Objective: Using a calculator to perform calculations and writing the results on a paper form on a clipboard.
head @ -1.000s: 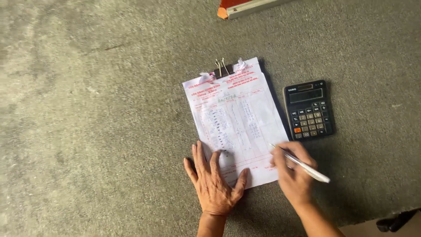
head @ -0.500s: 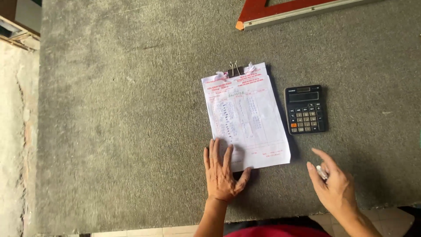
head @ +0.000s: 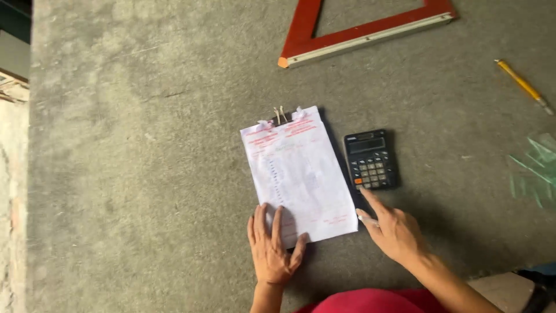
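A clipboard with a printed white form [head: 298, 171] lies on a grey carpeted surface. My left hand [head: 271, 246] rests flat on the form's lower left corner, fingers spread. A black calculator [head: 370, 159] lies just right of the form. My right hand [head: 394, 229] holds a white pen [head: 367, 221] tucked under the fingers while its index finger stretches up to the calculator's lower left corner.
A red triangular frame with a pale edge [head: 365, 35] lies at the top. A yellow pencil [head: 524, 87] is at the upper right and greenish clear plastic [head: 536, 168] at the right edge. The carpet ends at a bare strip [head: 14, 174] on the left.
My right hand left the form's lower edge, swung right with the pen, and now reaches up to the calculator. The view pulled back, showing more surface. My left hand stayed on the form.
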